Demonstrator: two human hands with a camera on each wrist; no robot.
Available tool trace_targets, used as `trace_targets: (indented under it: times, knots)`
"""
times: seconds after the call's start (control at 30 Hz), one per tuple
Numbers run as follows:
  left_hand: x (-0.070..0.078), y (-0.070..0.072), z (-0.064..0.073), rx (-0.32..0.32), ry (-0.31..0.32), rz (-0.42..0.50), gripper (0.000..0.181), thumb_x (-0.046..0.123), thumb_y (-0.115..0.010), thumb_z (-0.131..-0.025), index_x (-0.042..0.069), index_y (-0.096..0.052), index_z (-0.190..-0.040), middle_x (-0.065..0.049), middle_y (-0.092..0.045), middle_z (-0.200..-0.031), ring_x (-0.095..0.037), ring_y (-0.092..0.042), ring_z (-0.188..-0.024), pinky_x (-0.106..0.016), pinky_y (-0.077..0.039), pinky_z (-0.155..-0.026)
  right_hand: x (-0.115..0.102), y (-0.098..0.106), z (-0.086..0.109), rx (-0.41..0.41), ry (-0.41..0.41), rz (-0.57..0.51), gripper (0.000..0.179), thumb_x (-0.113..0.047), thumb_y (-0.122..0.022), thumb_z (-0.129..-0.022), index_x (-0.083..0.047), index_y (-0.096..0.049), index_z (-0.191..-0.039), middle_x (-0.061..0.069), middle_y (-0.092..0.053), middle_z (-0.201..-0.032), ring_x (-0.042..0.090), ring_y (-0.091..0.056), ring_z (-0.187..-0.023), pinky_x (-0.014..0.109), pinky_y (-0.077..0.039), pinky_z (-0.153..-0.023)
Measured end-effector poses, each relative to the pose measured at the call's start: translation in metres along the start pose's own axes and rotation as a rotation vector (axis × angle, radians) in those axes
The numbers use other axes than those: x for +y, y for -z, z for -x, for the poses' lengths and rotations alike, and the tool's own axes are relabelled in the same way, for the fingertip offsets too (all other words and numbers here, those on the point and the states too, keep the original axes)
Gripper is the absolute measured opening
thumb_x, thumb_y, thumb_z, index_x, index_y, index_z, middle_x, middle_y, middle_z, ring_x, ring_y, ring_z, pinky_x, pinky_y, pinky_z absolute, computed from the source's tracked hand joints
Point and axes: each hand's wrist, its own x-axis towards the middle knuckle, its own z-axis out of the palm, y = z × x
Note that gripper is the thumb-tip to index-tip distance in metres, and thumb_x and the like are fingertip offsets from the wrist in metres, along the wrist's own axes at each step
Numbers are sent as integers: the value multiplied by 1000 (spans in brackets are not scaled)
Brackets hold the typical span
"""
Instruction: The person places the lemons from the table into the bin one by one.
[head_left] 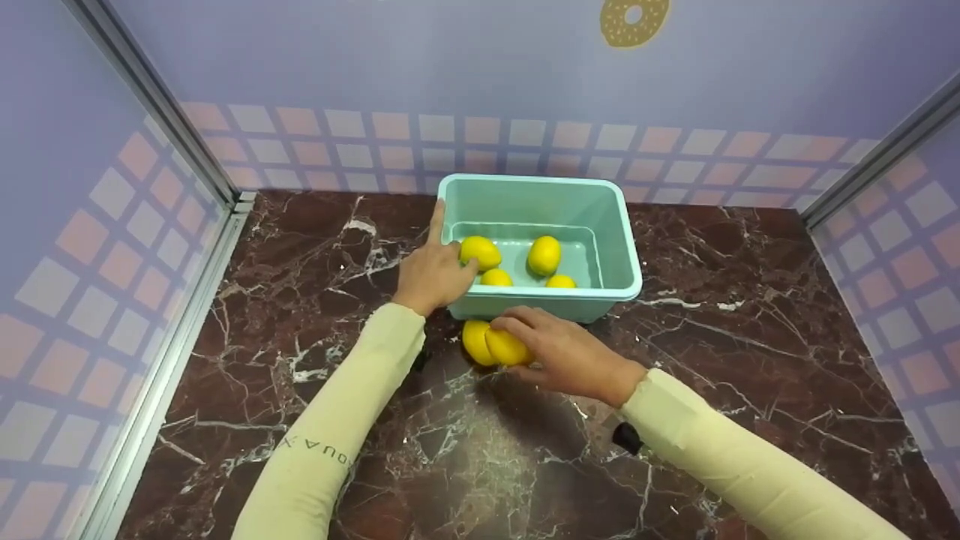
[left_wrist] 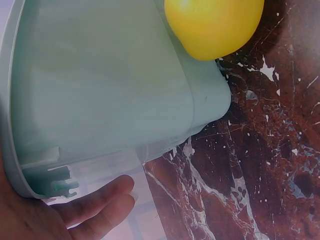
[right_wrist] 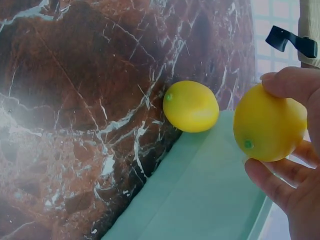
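In the head view, my left hand point(head_left: 435, 277) grips the left rim of a pale green plastic bin point(head_left: 525, 307), its index finger stretched along the edge. The left wrist view shows two fingers point(left_wrist: 102, 202) outside the bin wall. My right hand point(head_left: 574, 356) holds a yellow lemon point(head_left: 510, 348) in front of the bin. Thumb and fingertips pinch this lemon in the right wrist view, its green stem end showing. Another lemon point(right_wrist: 191, 106) lies on the table against the bin's front wall. Inside the bin are several lemons point(head_left: 544, 256), two partly hidden by the front rim.
The bin stands on a dark red marbled table point(head_left: 300, 405), near the back wall point(head_left: 390, 67). Side panels with metal edge strips point(head_left: 161, 375) enclose the table left and right. A small black piece point(head_left: 627, 438) shows below the right sleeve.
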Motion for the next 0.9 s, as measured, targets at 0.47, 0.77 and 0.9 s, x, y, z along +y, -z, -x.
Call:
trace_targets:
  times: [0.47, 0.77, 0.9]
  knots:
    - [1, 0, 1, 9, -8, -1, 54, 46, -39, -95, 7, -66, -122, 0, 11, -165, -24, -58, -63, -37, -46, -56, 5, 12, 1, 66, 22, -1, 59, -30, -73, -85, -16, -49, -137, 5, -52, -138, 19, -57, -115, 37, -49, -99]
    - [0, 0, 0, 17, -10, 7, 52, 45, -41, -95, 7, -67, -119, -1, 9, -165, -26, -60, -66, -40, -48, -59, 7, 23, 1, 67, -1, -4, 62, -35, -72, -85, -19, -47, -139, 4, -53, -136, 19, -59, -110, 37, -51, -95]
    - [1, -1, 0, 20, -8, 9, 52, 45, -40, -95, 7, -68, -117, -1, 9, -165, -26, -61, -68, -40, -48, -60, 9, 28, 1, 69, -20, -19, 64, -32, -74, -83, -21, -46, -140, 4, -53, -135, 20, -60, -108, 37, -52, -92]
